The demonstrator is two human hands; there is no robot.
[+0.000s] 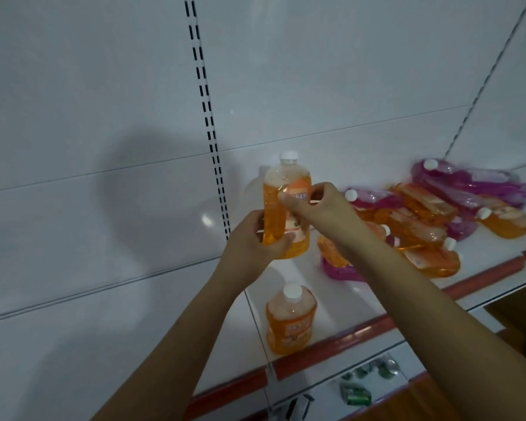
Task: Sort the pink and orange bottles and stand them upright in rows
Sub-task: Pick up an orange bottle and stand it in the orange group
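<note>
Orange bottle (286,208) upright, both hands gripping.

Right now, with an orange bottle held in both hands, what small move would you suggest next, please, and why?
Probably set the held orange bottle upright on the shelf behind the standing orange bottle, starting a row; both hands already grip it, and the pile remains unsorted.

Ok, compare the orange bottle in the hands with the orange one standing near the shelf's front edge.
The held bottle is off the shelf, gripped by the left hand and right hand; the standing bottle rests untouched. The held one sits farther back. Both are upright, orange, white-capped.
</note>
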